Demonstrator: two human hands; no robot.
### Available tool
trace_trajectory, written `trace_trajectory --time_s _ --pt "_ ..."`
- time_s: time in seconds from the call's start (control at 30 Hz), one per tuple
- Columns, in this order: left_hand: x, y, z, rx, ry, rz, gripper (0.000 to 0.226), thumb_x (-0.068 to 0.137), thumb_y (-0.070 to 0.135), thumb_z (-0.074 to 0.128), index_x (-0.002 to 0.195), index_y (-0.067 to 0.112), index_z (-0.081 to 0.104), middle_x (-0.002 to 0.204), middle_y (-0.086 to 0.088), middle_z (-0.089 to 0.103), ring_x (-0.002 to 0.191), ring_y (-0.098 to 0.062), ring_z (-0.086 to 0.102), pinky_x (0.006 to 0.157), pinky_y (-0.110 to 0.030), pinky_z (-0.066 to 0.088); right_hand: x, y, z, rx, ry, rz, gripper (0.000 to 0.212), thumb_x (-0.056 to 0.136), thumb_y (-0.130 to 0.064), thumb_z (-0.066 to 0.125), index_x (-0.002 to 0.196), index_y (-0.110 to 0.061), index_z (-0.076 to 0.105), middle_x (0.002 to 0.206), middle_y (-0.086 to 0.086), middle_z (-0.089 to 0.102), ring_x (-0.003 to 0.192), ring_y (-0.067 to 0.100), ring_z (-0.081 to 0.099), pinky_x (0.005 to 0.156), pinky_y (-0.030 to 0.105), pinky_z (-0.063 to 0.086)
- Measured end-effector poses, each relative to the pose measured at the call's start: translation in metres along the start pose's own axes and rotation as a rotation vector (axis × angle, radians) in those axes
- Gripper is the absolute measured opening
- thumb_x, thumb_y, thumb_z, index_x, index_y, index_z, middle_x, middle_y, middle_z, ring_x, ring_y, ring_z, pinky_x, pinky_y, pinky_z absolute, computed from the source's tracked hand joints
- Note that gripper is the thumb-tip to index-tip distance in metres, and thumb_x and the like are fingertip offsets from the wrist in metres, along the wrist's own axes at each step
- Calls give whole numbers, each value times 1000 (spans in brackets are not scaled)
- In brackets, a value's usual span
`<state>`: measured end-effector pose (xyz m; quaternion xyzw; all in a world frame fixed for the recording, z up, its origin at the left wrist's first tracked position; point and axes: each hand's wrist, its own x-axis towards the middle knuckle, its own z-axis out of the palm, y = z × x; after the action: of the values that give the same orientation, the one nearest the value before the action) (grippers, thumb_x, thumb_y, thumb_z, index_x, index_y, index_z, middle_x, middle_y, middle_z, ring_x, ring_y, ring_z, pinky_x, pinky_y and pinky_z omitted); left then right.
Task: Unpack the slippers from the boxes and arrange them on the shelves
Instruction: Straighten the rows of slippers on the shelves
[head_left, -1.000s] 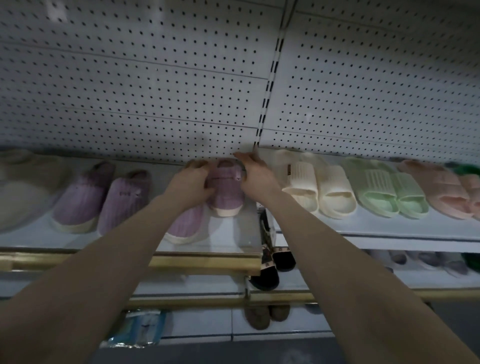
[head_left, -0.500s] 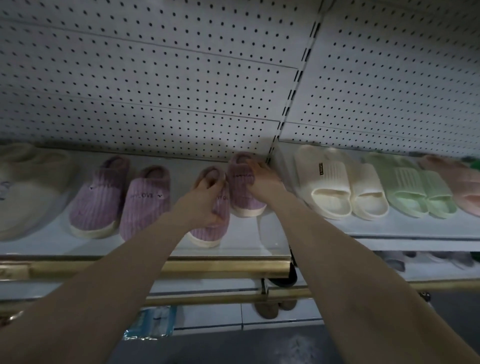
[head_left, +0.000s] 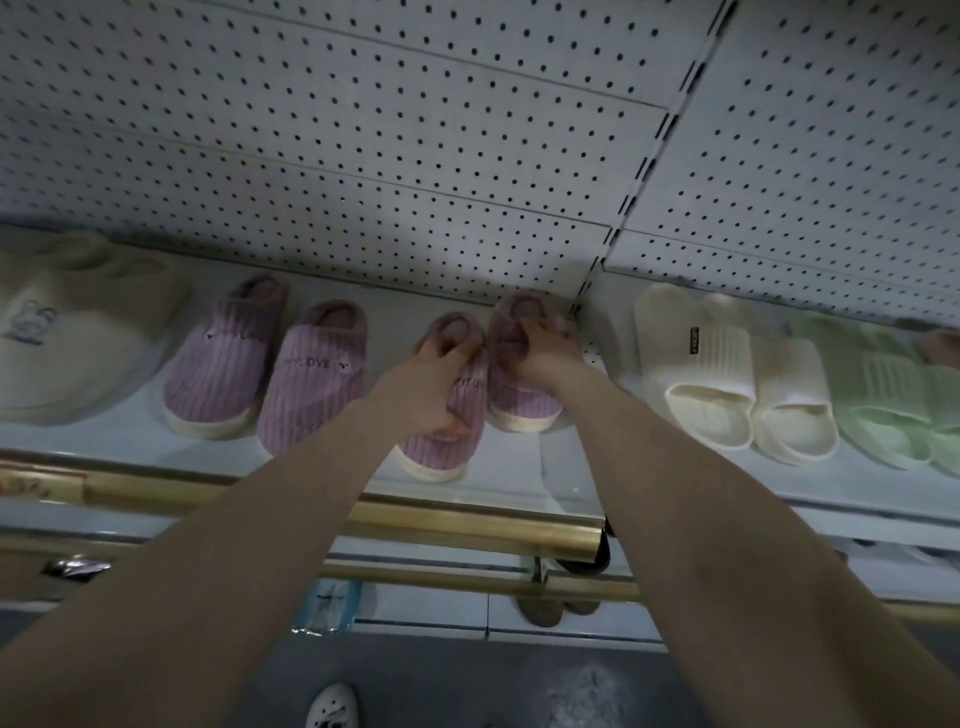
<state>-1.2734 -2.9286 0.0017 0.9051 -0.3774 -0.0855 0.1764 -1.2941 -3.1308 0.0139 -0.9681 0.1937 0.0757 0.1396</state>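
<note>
- We see both hands on the same purple pair as half a second ago; the pair hasn't left its spot by the slotted upright (head_left: 636, 182).
- Left hand (head_left: 431, 384): fingers curled over the collar of the left purple slipper (head_left: 441, 457), thumb on its ribbed upper, gripping it.
- Right hand (head_left: 545, 353): fingers curled into the opening of the right purple slipper (head_left: 519, 410), holding it.
- Both slippers sit on the shelf (head_left: 571, 467), touching side by side, toes toward us; the left one lies nearer the front edge, as before.
- The view has come closer and shifted, so the pink slides seen earlier at far right are nearly cut off.
- Same shelf, left to right: cream plush slippers (head_left: 78, 332), second purple pair (head_left: 270, 374), our pair, cream slides (head_left: 727, 384), green slides (head_left: 883, 410).
- White pegboard (head_left: 363, 130) backs the shelf; a gold rail (head_left: 467, 525) runs along its front.
- The lower shelves hold dark and brown footwear, too dim to tell more.
- Grey floor (head_left: 441, 686) below, dim lighting.
</note>
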Motion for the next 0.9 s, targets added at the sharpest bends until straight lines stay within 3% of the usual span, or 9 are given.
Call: trace_trajectory --time_s 0.17,0.43,0.57,0.67,0.77,0.9 --pt "-2 -2 -2 -20 -8 23 113 62 37 85 153 27 18 149 -17 26 130 -40 39 96 -46 48 -17 0 5 -49 6 -5 63 91 -49 53 145 -21 37 150 13 42 124 35 52 98 38 37" --pt "-5 -1 -7 -46 -39 51 113 67 36 83 155 28 12 154 -17 20 135 -39 36 101 -44 44 -58 -4 15 -68 -16 -67 65 91 -39 58 149 -17 35 150 14 40 135 32 41 109 42 30" --pt "-7 -3 -7 -23 -91 77 118 68 38 83 156 30 4 160 -14 7 145 -37 20 109 -44 37 -74 -3 19 -36 4 -97 66 91 -37 59 149 -17 34 154 10 36 145 27 26 113 46 24" --pt "-11 -6 -8 30 -190 101 124 67 44 83 154 37 -5 162 -8 -15 149 -37 -2 113 -49 32 -84 -4 20 -14 2 -71 69 92 -36 58 152 -17 29 158 7 31 147 25 23 119 50 12" --pt "-17 -6 -6 74 -249 107 130 66 48 83 150 45 -17 158 -4 -31 144 -46 -16 113 -57 24 -92 -6 26 6 51 -33 71 93 -36 57 154 -22 24 161 5 22 149 29 19 121 48 5" --pt "-19 -11 2 87 -180 154 133 63 50 82 147 46 -22 156 -3 -35 143 -53 4 113 -50 31 -109 -17 29 18 89 -10 84 88 -44 64 155 -24 17 162 4 15 150 26 14 121 52 3"
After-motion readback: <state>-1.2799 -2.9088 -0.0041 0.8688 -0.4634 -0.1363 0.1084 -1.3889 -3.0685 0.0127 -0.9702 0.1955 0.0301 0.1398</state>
